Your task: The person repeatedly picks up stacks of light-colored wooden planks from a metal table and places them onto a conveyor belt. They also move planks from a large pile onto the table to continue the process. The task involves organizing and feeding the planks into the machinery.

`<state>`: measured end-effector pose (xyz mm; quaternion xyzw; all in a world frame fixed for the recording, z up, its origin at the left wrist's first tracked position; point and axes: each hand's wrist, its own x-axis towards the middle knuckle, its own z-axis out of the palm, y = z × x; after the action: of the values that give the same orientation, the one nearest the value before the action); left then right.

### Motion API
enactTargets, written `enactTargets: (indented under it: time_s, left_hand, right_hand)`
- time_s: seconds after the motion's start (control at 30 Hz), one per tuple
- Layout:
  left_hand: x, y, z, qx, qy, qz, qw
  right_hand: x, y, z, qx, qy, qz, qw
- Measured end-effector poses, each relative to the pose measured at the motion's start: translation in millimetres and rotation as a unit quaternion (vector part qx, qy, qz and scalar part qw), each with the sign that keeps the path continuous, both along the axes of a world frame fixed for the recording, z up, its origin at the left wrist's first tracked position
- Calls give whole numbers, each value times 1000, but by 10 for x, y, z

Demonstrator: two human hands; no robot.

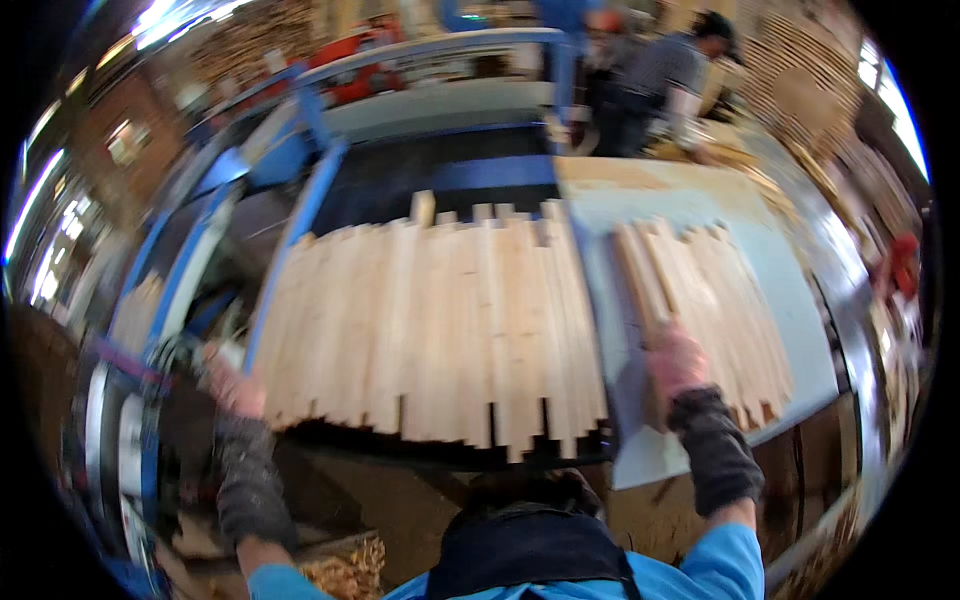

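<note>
A wide row of pale wooden strips [430, 320] lies side by side on the dark bed of a blue-framed machine, their ends uneven. To its right, a smaller row of wooden strips [735, 310] rests on a light blue board [800, 345]. My right hand [680, 360] is closed around the near part of a wooden strip [645, 275] at the left edge of that smaller row. At the machine's left side, my left hand [235, 387] is beside the blue rail [285, 270]. Motion smears its fingers, and whether it touches anything is unclear.
A blue crossbar [430, 45] spans the far end of the machine. Beyond the board, another person [650, 85] leans over a bench with wood on it. Stacked timber [810, 70] stands at the far right. Wood scraps [350, 570] lie low at my left.
</note>
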<state>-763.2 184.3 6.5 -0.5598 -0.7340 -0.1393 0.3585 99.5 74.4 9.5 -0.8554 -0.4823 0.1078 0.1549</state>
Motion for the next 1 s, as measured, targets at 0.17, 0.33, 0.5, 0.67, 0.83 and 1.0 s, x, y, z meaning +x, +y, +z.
enactTargets:
  time_s: [0.17, 0.33, 0.5, 0.67, 0.83, 1.0]
  left_hand:
    - [590, 255, 548, -132, -250, 166, 945]
    - [396, 272, 668, -190, -252, 166, 934]
    - [34, 320, 476, -127, -215, 48, 967]
    - [89, 0, 826, -121, -291, -84, 945]
    - [-321, -574, 238, -74, -326, -112, 936]
    - [1171, -2216, 224, -169, -614, -376, 674]
  right_hand:
    - [210, -297, -111, -50, -204, -1, 978]
    - [25, -344, -92, -91, -225, 12, 970]
    - [306, -429, -450, -92, -242, -21, 966]
    - [50, -431, -74, -149, -133, 31, 979]
    - [-151, -1058, -470, 12, -202, -44, 978]
    - [-1017, -2126, -467, 132, -67, -19, 989]
